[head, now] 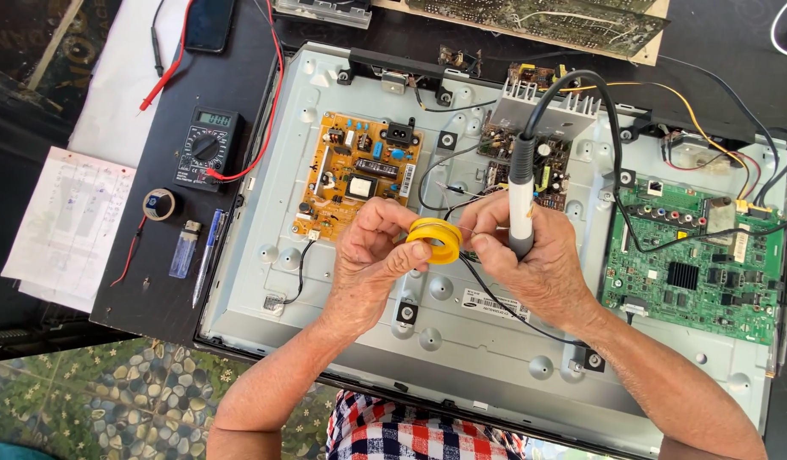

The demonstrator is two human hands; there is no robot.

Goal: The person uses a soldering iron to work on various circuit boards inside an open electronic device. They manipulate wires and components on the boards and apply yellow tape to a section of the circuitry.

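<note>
My left hand (372, 247), fingers curled, pinches a yellow solder spool (435, 239) above the grey TV back panel (487, 341). My right hand (530, 260) fists around an upright soldering iron (520, 200), fingertips touching the spool.

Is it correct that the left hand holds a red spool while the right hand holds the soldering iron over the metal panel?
Not quite: the head view shows the spool is yellow, not red. The left hand holds it, and the right hand holds the soldering iron over the metal panel.
</note>
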